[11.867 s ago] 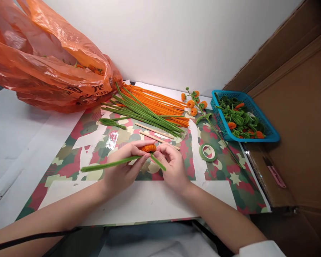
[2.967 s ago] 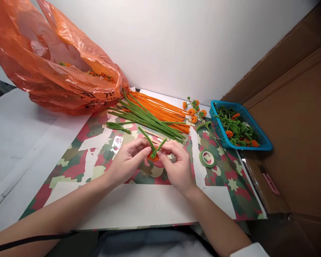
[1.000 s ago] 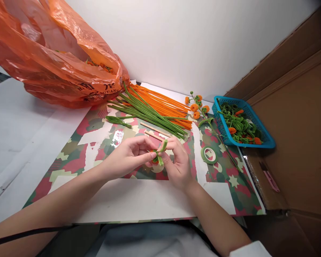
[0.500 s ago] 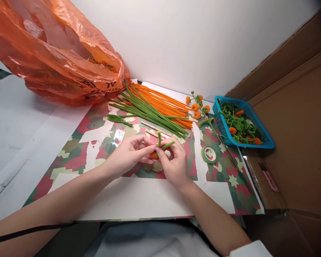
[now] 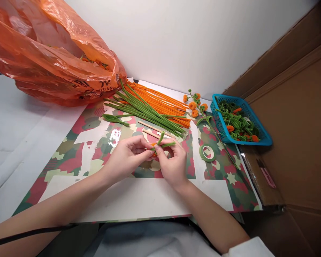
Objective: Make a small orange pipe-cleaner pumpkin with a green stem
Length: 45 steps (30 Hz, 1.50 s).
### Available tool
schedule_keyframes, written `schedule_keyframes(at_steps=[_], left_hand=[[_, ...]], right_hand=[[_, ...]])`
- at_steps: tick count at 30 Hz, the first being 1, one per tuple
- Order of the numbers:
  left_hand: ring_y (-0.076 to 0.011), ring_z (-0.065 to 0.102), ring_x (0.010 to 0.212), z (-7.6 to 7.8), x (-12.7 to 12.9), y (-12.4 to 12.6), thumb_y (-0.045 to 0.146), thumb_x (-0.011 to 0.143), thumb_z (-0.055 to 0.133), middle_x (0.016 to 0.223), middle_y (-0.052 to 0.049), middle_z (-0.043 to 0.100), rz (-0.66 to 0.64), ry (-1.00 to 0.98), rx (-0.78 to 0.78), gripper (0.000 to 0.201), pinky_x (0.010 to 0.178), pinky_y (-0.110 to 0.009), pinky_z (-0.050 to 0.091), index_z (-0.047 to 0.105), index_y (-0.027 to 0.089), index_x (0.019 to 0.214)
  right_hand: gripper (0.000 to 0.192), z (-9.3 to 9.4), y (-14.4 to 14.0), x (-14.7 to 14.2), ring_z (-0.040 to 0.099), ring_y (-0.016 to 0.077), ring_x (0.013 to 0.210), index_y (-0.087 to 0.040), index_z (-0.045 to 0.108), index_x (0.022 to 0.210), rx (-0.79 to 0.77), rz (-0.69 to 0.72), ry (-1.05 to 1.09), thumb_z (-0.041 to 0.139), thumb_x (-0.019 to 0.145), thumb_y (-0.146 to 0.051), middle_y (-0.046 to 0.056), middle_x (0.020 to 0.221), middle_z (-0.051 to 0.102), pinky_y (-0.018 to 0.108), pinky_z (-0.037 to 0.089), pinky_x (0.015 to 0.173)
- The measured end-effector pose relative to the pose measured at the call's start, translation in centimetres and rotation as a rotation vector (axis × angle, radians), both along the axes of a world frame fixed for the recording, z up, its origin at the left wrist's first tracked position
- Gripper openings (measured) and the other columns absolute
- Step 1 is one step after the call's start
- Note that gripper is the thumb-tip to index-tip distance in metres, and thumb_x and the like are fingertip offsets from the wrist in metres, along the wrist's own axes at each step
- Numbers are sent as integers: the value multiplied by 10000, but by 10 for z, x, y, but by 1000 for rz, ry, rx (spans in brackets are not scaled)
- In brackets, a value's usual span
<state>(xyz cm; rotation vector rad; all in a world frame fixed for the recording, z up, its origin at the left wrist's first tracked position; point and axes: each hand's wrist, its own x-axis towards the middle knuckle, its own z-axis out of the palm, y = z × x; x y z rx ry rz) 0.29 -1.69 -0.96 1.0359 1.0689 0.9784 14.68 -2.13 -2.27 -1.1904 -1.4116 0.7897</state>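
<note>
Between both hands is a small piece of orange and green pipe cleaner (image 5: 162,137), its green ends sticking up and to the right. My left hand (image 5: 131,152) pinches its left side with thumb and fingertips. My right hand (image 5: 173,160) grips the green part, thumb pressed against the fingers. The orange part is mostly hidden by my fingertips. Just beyond the hands lie two thin wooden sticks (image 5: 155,127). Past them are a bundle of green pipe cleaners (image 5: 152,113) and a spread of orange pipe cleaners (image 5: 160,96). A looped green piece (image 5: 115,119) rests to the left.
An orange plastic bag (image 5: 69,67) stands at back left. On the right are a roll of green tape (image 5: 202,157), a finished orange flower stem (image 5: 194,105), a blue basket (image 5: 256,143) of green and orange pieces, and a pink cutter (image 5: 268,176) on cardboard.
My left fingertips have shifted on the small piece, and its upright green end now leans further right. The whole view has moved slightly.
</note>
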Motion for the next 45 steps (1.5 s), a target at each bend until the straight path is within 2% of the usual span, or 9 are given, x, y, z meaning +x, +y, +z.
schedule_keyframes(at_steps=[5, 8, 13, 21, 26, 31, 35, 40, 45], left_hand=[[-134, 681, 641, 0, -1, -1, 273, 702, 783, 701, 12, 678, 1, -7, 14, 215, 602, -221, 580, 596, 167, 699], [-122, 689, 652, 0, -2, 2, 322, 711, 801, 711, 24, 670, -17, -67, -38, 240, 623, -208, 592, 620, 166, 731], [-107, 698, 655, -2, -5, 7, 358, 701, 830, 733, 30, 691, -17, -186, -154, 270, 650, -195, 608, 643, 165, 721], [-111, 704, 685, 1, -10, 10, 321, 609, 899, 722, -4, 733, 8, -311, -261, 270, 671, -175, 612, 712, 150, 701], [-123, 705, 740, 7, -13, 14, 319, 560, 918, 783, -53, 756, -25, -322, -351, 330, 709, -160, 609, 771, 106, 764], [-134, 711, 767, 6, -16, 16, 272, 595, 893, 819, -57, 770, -118, -365, -403, 260, 721, -158, 609, 793, 124, 785], [-131, 712, 786, 5, -17, 14, 264, 627, 866, 841, -66, 780, -163, -348, -403, 193, 746, -140, 597, 799, 130, 747], [-139, 709, 842, 6, -17, 11, 288, 657, 844, 856, -57, 780, -138, -326, -365, 195, 767, -135, 588, 803, 141, 778], [-124, 716, 775, 10, -13, 8, 221, 697, 805, 828, -32, 777, -167, -391, -340, 104, 735, -124, 591, 797, 143, 765]], right_hand=[[45, 2, 0, -1, 632, 157, 777, -197, 652, 784, 12, 3, 11, 632, 824, -189, 35, 819, 655, 255, 540, 596], [39, 4, 0, 0, 623, 154, 764, -192, 657, 776, 15, 6, 15, 644, 813, -192, 31, 792, 646, 245, 536, 581], [113, 6, 2, 8, 651, 158, 798, -204, 681, 916, -104, 144, 148, 630, 815, -213, 42, 897, 659, 243, 558, 575], [73, 6, 6, 14, 645, 192, 949, -226, 725, 805, 17, 189, 99, 689, 792, -164, 48, 935, 650, 368, 580, 832], [61, 4, 11, 18, 637, 191, 971, -234, 735, 821, 0, 258, 139, 709, 794, -186, 53, 955, 659, 358, 581, 823], [44, 4, 16, 22, 632, 182, 934, -229, 742, 802, -131, 360, 215, 751, 760, -235, 45, 942, 638, 352, 593, 785], [39, 6, 17, 23, 615, 176, 906, -233, 740, 762, -165, 392, 214, 769, 741, -249, 33, 906, 612, 343, 586, 751], [40, 6, 14, 20, 594, 174, 904, -244, 727, 749, -109, 330, 148, 758, 760, -223, 26, 903, 587, 336, 558, 742], [54, 5, 13, 18, 582, 170, 873, -256, 716, 769, 35, 298, 107, 738, 786, -210, 18, 863, 575, 344, 533, 767]])
